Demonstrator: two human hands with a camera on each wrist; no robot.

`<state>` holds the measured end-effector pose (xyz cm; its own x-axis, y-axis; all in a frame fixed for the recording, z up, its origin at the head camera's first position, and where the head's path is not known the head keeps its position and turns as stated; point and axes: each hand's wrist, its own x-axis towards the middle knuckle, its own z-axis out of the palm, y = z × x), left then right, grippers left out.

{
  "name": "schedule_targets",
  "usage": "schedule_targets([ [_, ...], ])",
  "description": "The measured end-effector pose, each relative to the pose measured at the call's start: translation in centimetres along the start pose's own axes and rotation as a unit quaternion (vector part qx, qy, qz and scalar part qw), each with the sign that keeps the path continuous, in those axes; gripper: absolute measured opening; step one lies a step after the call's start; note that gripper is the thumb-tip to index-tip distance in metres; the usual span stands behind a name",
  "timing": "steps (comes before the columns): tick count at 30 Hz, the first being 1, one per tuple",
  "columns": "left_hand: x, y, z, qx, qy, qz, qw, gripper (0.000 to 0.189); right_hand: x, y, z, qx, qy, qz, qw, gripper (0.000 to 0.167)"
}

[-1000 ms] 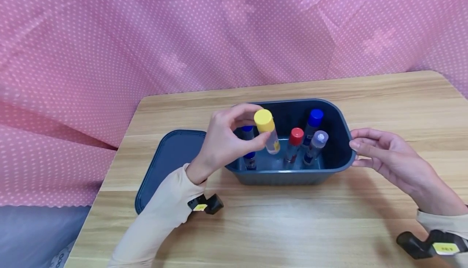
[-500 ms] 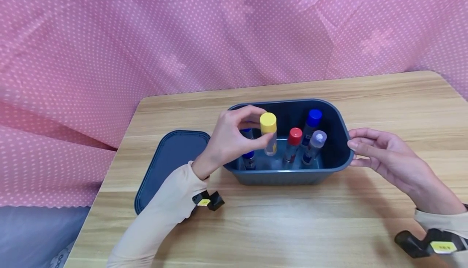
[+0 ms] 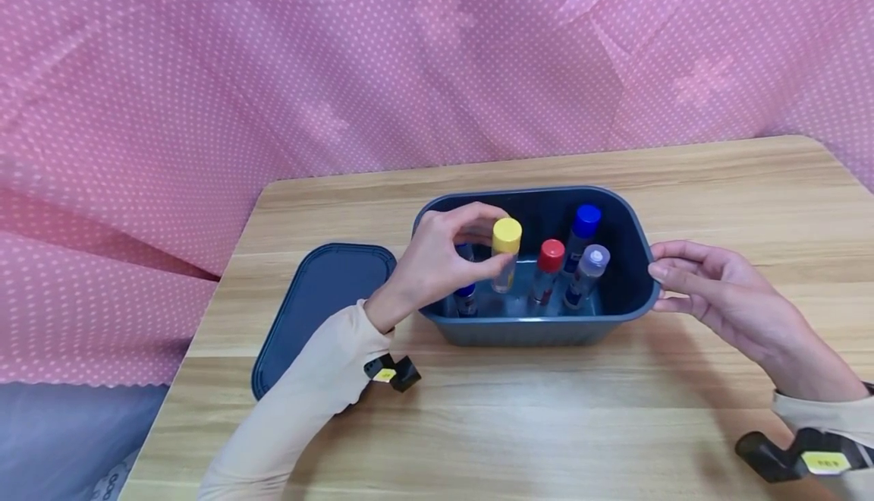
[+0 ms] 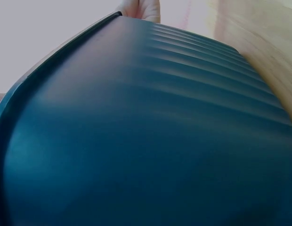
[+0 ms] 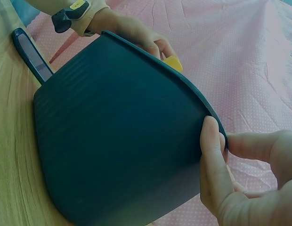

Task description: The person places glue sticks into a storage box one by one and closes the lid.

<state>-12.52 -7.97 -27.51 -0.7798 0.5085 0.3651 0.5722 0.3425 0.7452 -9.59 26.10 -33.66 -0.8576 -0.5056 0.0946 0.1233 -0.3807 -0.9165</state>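
With our left hand [image 3: 437,258] we pinch the yellow-capped tube [image 3: 507,240] at the blue bin's [image 3: 532,334] mouth; our right hand [image 3: 734,296] pinches its rim [image 3: 532,320].

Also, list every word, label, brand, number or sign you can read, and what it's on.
None legible.
Left wrist's yellow tag: marks too small.
Right wrist's yellow tag: marks too blurred.
Tubes: label print too small.
Lower-left corner marks: unclear whether they are text.

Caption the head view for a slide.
Left hand pinches a yellow-capped clear tube in a dark blue bin; right hand grips its rim.
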Motion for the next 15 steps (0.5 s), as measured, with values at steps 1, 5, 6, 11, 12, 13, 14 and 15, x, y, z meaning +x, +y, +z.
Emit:
schedule_targets([
  [1, 0.06, 0.00, -0.03, 0.000, -0.005, -0.002, 1.0000, 0.036, 0.00, -0.03, 0.04, 0.000, 0.001, 0.001, 1.0000, 0.031],
  [5, 0.34, 0.09, -0.11, 0.001, -0.031, -0.002, 0.9995, 0.032, -0.03, -0.15, 0.11, -0.001, 0.006, 0.002, 1.0000, 0.031],
  [6, 0.42, 0.11, -0.12, 0.002, -0.038, -0.002, 0.9993, 0.031, -0.04, -0.16, 0.11, -0.001, 0.007, 0.002, 1.0000, 0.031],
  [11, 0.65, 0.20, -0.16, 0.026, -0.059, -0.015, 0.9978, 0.028, 0.00, -0.20, 0.04, 0.001, 0.010, 0.003, 0.9999, 0.031],
  [12, 0.69, 0.21, -0.18, 0.032, -0.061, -0.020, 0.9974, 0.027, 0.02, -0.22, 0.04, 0.001, 0.010, 0.003, 0.9999, 0.032],
  [13, 0.73, 0.24, -0.20, 0.039, -0.063, -0.024, 0.9969, 0.027, 0.05, -0.27, 0.03, 0.002, 0.010, 0.004, 0.9999, 0.032],
  [14, 0.78, 0.26, -0.23, 0.046, -0.066, -0.027, 0.9964, 0.027, 0.08, -0.31, 0.02, 0.001, 0.010, 0.005, 0.9999, 0.032],
  [15, 0.83, 0.29, -0.26, 0.051, -0.068, -0.031, 0.9959, 0.027, 0.10, -0.36, 0.04, 0.001, 0.010, 0.005, 0.9999, 0.032],
])
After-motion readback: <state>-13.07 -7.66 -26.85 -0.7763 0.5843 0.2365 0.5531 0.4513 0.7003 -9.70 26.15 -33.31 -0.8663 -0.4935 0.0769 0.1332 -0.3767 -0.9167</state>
